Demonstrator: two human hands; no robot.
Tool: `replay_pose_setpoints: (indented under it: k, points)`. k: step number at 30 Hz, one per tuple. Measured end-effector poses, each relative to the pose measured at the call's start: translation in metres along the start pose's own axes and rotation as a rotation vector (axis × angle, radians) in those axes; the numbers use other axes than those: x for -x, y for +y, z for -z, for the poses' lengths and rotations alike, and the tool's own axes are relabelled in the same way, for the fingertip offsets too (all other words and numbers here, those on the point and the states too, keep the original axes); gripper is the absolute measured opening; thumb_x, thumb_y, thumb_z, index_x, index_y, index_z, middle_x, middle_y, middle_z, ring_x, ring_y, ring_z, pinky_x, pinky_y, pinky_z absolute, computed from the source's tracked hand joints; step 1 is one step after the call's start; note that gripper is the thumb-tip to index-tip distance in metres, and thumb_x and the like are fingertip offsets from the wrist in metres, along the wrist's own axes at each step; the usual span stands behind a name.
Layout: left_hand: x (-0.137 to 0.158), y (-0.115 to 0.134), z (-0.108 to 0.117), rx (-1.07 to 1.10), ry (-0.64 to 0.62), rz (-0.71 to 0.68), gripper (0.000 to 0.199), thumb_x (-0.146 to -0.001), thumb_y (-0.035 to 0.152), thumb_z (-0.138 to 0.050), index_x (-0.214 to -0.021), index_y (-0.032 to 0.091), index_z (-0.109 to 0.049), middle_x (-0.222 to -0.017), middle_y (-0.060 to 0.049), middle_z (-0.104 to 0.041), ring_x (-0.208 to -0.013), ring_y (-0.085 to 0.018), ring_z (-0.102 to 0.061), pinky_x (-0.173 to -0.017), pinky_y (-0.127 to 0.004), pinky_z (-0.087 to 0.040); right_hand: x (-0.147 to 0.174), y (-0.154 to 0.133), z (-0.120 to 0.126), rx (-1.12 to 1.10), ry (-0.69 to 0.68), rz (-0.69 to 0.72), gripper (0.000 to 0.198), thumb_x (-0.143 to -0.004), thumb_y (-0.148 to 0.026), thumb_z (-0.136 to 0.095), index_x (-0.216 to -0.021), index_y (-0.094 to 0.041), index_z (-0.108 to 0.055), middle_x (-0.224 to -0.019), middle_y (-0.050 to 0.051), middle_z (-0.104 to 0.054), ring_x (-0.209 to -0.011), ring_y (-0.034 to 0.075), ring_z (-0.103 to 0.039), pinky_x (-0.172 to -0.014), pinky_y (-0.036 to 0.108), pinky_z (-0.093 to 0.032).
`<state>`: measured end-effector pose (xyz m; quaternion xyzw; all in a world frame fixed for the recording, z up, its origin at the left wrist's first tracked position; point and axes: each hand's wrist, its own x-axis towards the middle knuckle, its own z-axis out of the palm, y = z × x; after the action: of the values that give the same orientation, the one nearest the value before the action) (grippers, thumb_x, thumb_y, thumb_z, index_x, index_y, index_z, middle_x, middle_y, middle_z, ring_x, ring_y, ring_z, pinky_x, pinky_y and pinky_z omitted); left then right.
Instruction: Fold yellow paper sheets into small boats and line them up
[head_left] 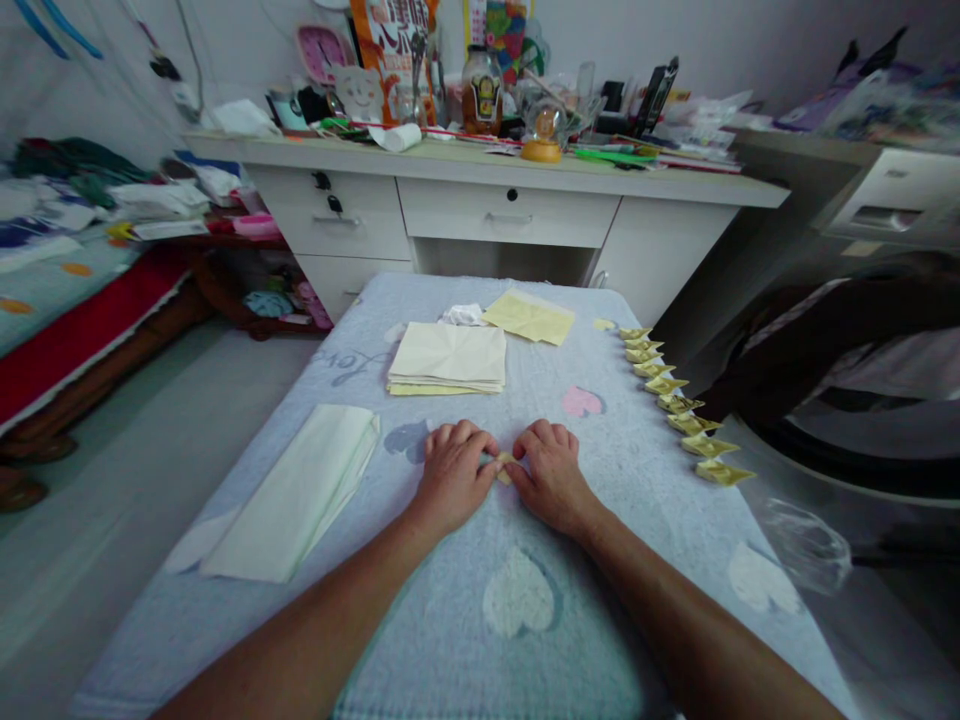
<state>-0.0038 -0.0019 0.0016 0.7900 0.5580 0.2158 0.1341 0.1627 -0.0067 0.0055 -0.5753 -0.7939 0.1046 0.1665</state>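
Both my left hand [455,470] and my right hand [553,472] rest close together at the middle of the cloth-covered table. Between them is a small piece of folded yellow paper [505,468], pinched by the thumb and fingers of each hand; much of it is hidden under the fingertips. Just beyond lies a stack of creased cream paper squares [450,355]. Behind the stack, to the right, are loose yellow sheets [531,316]. A row of several small folded yellow paper boats [721,472] runs along the table's right side.
A long folded pale-green paper bundle [300,495] lies left of my hands. Crumpled white tissue [463,315] sits behind the stack. A white desk [510,210] cluttered with jars stands beyond the table. To the right are a washing machine [892,210] and a clear plastic bag [806,545].
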Motion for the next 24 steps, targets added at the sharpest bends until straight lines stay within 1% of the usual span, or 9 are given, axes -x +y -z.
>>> replay_pose_setpoints:
  k: [3,7,11,14,16,18,21,24]
  points:
    - [0.000,-0.002,0.000,0.027,0.008,-0.012,0.016,-0.084,0.035,-0.060,-0.096,0.024,-0.064,-0.098,-0.003,-0.060,-0.098,-0.023,-0.049,-0.085,-0.038,-0.033,0.000,0.003,0.000,-0.068,0.016,0.007,0.010,-0.084,-0.028,-0.061,-0.088,-0.019,-0.057,-0.094,0.006,-0.052,-0.092,0.024,-0.044,-0.082,0.039,-0.032]
    - [-0.001,-0.003,0.004,0.147,-0.011,-0.027,0.010,-0.083,0.032,-0.061,-0.087,0.023,-0.064,-0.095,-0.002,-0.062,-0.097,-0.023,-0.052,-0.086,-0.037,-0.034,0.001,0.005,0.004,-0.199,0.031,0.048,0.007,-0.085,-0.025,-0.060,-0.087,-0.020,-0.056,-0.093,0.005,-0.052,-0.091,0.022,-0.044,-0.081,0.037,-0.033]
    - [-0.004,0.000,0.010,0.375,-0.050,-0.037,0.010,-0.084,0.027,-0.059,-0.079,0.019,-0.059,-0.080,0.000,-0.063,-0.084,-0.018,-0.056,-0.082,-0.032,-0.038,0.002,0.004,0.009,-0.314,0.053,0.085,0.008,-0.087,-0.024,-0.058,-0.092,-0.019,-0.055,-0.095,0.005,-0.053,-0.091,0.022,-0.045,-0.082,0.036,-0.035]
    - [-0.005,0.001,0.012,0.480,-0.029,-0.013,0.010,-0.083,0.027,-0.060,-0.078,0.019,-0.059,-0.077,0.000,-0.063,-0.079,-0.016,-0.057,-0.077,-0.029,-0.040,0.001,0.005,0.011,-0.371,0.054,0.128,0.010,-0.089,-0.028,-0.057,-0.095,-0.020,-0.058,-0.093,0.006,-0.055,-0.091,0.022,-0.046,-0.082,0.036,-0.035]
    - [-0.004,0.001,0.012,0.514,-0.018,-0.001,0.011,-0.083,0.028,-0.061,-0.077,0.018,-0.060,-0.076,0.001,-0.063,-0.077,-0.016,-0.057,-0.074,-0.027,-0.041,0.000,0.006,0.011,-0.426,0.028,0.170,0.012,-0.091,-0.030,-0.054,-0.088,-0.020,-0.060,-0.087,0.005,-0.056,-0.087,0.020,-0.047,-0.080,0.035,-0.035]
    - [-0.004,0.002,0.011,0.543,-0.024,0.004,0.013,-0.082,0.029,-0.062,-0.076,0.018,-0.061,-0.074,0.001,-0.063,-0.074,-0.015,-0.057,-0.072,-0.026,-0.041,-0.001,0.007,0.012,-0.510,0.012,0.194,0.020,-0.093,-0.032,-0.051,-0.080,-0.019,-0.059,-0.079,0.003,-0.056,-0.081,0.018,-0.048,-0.077,0.033,-0.035]
    - [-0.003,0.003,0.012,0.575,-0.034,0.011,0.013,-0.083,0.029,-0.061,-0.077,0.018,-0.061,-0.072,0.002,-0.062,-0.071,-0.013,-0.056,-0.069,-0.025,-0.042,-0.002,0.007,0.013,-0.637,0.011,0.172,0.028,-0.094,-0.037,-0.051,-0.073,-0.019,-0.057,-0.073,0.001,-0.055,-0.077,0.016,-0.049,-0.076,0.031,-0.035]
    - [-0.002,0.003,0.013,0.554,-0.026,-0.010,0.010,-0.082,0.027,-0.062,-0.082,0.018,-0.062,-0.078,0.001,-0.063,-0.076,-0.014,-0.057,-0.072,-0.025,-0.043,-0.002,0.009,0.014,-0.738,-0.005,0.128,0.032,-0.092,-0.042,-0.052,-0.071,-0.019,-0.057,-0.072,0.001,-0.054,-0.075,0.015,-0.049,-0.075,0.031,-0.036]
